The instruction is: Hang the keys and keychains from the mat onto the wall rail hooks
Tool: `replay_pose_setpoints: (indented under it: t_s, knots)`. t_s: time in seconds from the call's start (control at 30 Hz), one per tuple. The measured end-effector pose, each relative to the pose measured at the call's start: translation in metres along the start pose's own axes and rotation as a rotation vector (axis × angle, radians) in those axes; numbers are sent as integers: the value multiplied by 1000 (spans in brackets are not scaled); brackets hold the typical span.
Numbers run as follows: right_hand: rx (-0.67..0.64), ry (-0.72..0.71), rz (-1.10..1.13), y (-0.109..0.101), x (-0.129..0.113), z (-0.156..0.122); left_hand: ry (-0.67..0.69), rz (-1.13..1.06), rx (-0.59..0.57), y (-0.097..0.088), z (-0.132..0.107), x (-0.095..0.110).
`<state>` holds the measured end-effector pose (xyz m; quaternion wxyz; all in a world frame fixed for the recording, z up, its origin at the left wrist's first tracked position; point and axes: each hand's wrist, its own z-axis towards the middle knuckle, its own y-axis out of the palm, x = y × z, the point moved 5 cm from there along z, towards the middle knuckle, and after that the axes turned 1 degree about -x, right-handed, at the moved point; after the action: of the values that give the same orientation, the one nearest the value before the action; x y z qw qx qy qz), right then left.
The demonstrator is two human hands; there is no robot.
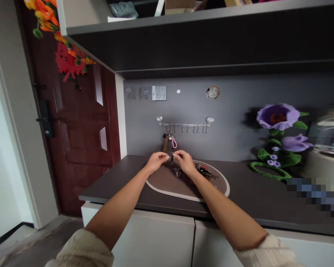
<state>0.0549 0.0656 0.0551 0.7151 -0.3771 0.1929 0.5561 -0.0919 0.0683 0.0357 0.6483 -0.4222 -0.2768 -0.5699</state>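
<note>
Both hands meet above a brown oval mat (167, 180) with a pale rim. My left hand (157, 161) pinches one side of a small bunch of keys (172, 159) on a ring. My right hand (186, 162) grips the ring's other side with closed fingertips. The keys hang down between the two hands. More keys (203, 170) lie in a pile on the mat, partly behind my right wrist. On the wall behind, a metal hook rail (185, 125) carries several hanging keys with a pink loop (174, 142) at its left end.
A dark shelf (200, 48) overhangs the dark counter (114, 181). Purple fabric flowers (278, 118) and a glass-topped appliance (331, 141) stand at the right. Small wall hooks (145, 92) are above the rail. A red-brown door (80, 148) is at the left.
</note>
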Motion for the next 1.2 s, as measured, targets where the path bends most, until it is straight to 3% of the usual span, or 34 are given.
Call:
replay_pose_setpoints:
  t_s: [0.17,0.43,0.67,0.87,1.03,1.2]
  knots:
    - [66,5,50,-7,6,14,78,324,67,-2,-1,1]
    - [151,129,213,-13,14,62,224,739,2,4,-3,3]
    - [302,185,123,-15,20,101,244,804,-3,6,-4,2]
    - [374,135,-44,-12,26,131,257,791,-14,8,-3,2]
    - [452,161,-66,-10,33,140,265,788,-9,8,-3,1]
    - [451,152,-18,-6,40,143,265,782,-8,8,-3,1]
